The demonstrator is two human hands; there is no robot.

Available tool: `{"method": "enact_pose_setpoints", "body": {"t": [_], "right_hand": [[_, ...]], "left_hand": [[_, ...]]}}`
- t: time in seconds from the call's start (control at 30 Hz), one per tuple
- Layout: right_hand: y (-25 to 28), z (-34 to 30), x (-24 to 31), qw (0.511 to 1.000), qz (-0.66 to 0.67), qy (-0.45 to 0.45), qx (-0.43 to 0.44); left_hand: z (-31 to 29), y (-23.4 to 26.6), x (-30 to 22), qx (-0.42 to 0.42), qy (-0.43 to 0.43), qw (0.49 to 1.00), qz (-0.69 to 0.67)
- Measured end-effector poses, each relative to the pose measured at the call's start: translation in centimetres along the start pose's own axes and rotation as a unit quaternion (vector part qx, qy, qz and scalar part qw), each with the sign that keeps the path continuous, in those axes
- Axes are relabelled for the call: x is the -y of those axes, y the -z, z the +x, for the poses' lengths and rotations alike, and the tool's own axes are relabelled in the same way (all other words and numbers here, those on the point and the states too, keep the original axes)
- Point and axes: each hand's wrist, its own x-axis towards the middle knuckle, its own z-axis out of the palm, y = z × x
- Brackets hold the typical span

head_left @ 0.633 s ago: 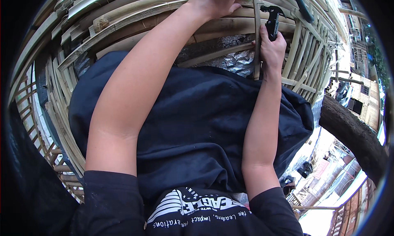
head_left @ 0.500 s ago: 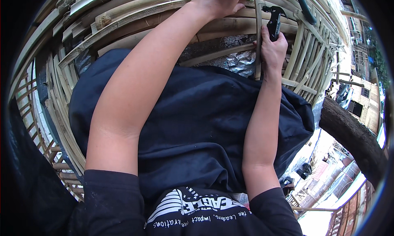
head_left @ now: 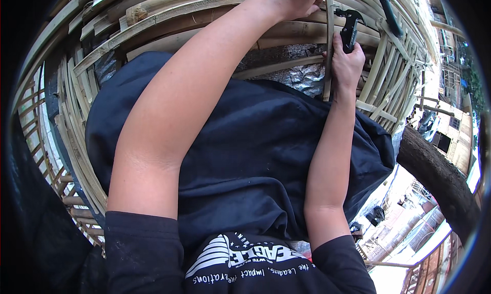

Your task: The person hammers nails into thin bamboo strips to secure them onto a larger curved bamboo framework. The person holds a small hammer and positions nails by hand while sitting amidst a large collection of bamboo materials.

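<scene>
In the head view, grips a compact black claw-hammer tool in the right hand, thumb and fingers wrapped about its lower part, head uppermost and claw pointing right. Also has a thin, flat, brownish bamboo strip against that same hand, with a fingertip peeping out on its far left side; runs upright in the picture, just left of the hammer tool. Cannot tell whether tool and strip touch. Reaches the left hand across to the upper edge, fingers bent and close to the strip's upper end; cannot tell whether held wide, narrow or pinching something, being partly cut off by the edge. Stretches both forearms over a large dark navy cloth, spread in folds before a black shirt with white print. Beyond the cloth, shows long, pale tan bamboo poles stacked side by side, with a crinkled silvery sheet below. To the right, shows a slatted bamboo panel, a black tubular handle lying near its top, and a thick, rough brown log slanting past. To the left, shows narrow bamboo slats bunched beside the cloth.
</scene>
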Motion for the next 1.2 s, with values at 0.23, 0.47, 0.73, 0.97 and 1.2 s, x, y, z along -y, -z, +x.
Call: {"method": "enact_pose_setpoints", "body": {"t": [0.23, 0.47, 0.73, 0.97, 1.2], "right_hand": [[-0.16, 0.0, 0.02, 1.0, -0.003, -0.007, 0.004], [-0.08, 0.17, -0.29, 1.0, -0.016, 0.004, -0.001], [-0.43, -0.27, 0.48, 0.999, -0.036, 0.003, -0.013], [-0.38, -0.08, 0.16, 0.999, -0.036, 0.002, -0.013], [-0.66, 0.0, -0.14, 0.999, -0.025, 0.025, -0.02]], "left_hand": [[-0.19, -0.25, 0.15, -0.011, -0.003, 0.999, 0.031], [0.05, 0.22, -0.13, 0.009, -0.007, 1.0, 0.019], [0.03, 0.3, 0.07, 0.003, -0.013, 1.0, 0.019], [-0.07, -0.42, 0.07, -0.011, -0.002, 1.0, 0.021], [-0.2, -0.28, 0.17, -0.008, -0.002, 1.0, 0.011]]}}
